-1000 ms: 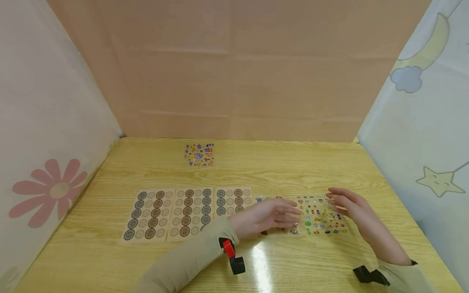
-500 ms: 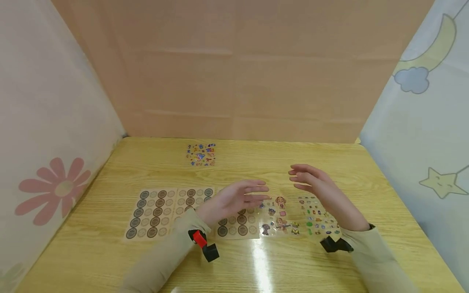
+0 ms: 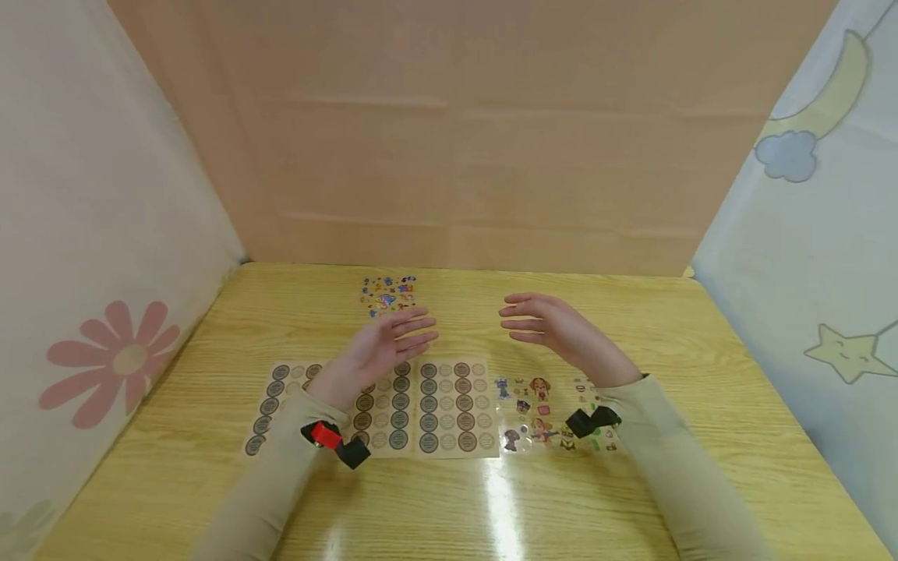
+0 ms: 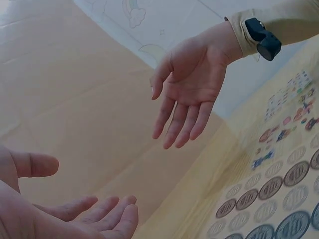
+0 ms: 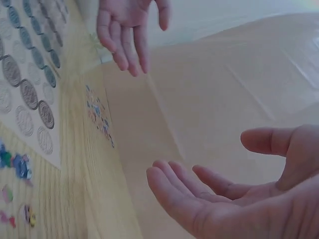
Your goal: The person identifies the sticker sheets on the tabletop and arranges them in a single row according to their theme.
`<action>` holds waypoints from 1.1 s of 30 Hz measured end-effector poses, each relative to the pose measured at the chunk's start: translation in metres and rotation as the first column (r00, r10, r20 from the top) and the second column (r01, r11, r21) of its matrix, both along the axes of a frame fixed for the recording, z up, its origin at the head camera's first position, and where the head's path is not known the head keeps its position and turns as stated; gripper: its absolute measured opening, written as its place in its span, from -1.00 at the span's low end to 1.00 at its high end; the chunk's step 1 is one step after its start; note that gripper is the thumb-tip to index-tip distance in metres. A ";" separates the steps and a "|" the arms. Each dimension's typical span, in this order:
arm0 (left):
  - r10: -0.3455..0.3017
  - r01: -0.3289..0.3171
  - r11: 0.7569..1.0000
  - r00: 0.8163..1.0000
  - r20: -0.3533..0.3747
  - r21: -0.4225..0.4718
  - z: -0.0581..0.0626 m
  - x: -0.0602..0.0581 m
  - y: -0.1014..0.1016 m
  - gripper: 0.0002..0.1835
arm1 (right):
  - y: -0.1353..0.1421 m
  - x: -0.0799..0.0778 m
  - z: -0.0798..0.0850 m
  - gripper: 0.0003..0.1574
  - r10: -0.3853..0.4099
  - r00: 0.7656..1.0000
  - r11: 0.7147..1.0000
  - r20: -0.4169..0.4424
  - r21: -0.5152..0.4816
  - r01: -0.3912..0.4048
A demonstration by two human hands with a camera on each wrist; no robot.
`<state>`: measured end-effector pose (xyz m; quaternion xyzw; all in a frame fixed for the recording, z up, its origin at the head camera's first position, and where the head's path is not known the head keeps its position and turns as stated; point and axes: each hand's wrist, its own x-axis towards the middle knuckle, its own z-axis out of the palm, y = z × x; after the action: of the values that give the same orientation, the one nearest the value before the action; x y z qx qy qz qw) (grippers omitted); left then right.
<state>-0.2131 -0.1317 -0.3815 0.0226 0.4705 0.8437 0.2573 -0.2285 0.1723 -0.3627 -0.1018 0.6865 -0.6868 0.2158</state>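
Both hands hover over the table with palms facing each other and nothing held. My left hand (image 3: 382, 343) has relaxed, extended fingers above the sheets of round stickers (image 3: 449, 405), near the small sheet of colourful stickers (image 3: 386, 292) at the back. Its fingers (image 4: 112, 214) show in the left wrist view. My right hand (image 3: 554, 323), loosely spread, is over the wood behind the clear sheet of cartoon puppy stickers (image 3: 536, 413). A further clear sheet of tiny stickers (image 3: 582, 387) is partly hidden under the right forearm.
Sheets lie in a row along the middle of the wooden table (image 3: 631, 312). An orange-brown backdrop (image 3: 449, 156) stands behind, with a flower-printed panel (image 3: 105, 234) on the left and a moon-and-star panel (image 3: 828, 257) on the right. Light glares off the front tabletop.
Both hands have moved left and away from the wearer, off the clear sticker sheets at the right. The puppy sticker sheet and the third round-sticker sheet are now uncovered.
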 end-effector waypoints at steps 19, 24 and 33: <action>0.235 -0.228 0.972 0.957 0.171 -0.060 0.002 -0.051 -0.095 -0.69 | -0.060 -0.057 -0.028 -0.33 0.005 0.917 0.937 0.398 -0.323 0.135; 0.256 -0.236 0.965 0.946 0.197 -0.117 0.000 -0.061 -0.104 -0.35 | -0.076 -0.063 -0.036 -0.28 -0.013 0.894 0.931 0.447 -0.321 0.173; 0.266 -0.240 0.960 0.943 0.201 -0.145 -0.007 -0.069 -0.098 -0.24 | -0.094 -0.071 -0.044 -0.29 -0.024 0.894 0.951 0.447 -0.266 0.159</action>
<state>-0.2823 -0.2299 -0.3885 -0.1462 0.4878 0.8377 0.1975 -0.2995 0.0781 -0.4070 0.0571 0.5141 -0.7961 0.3141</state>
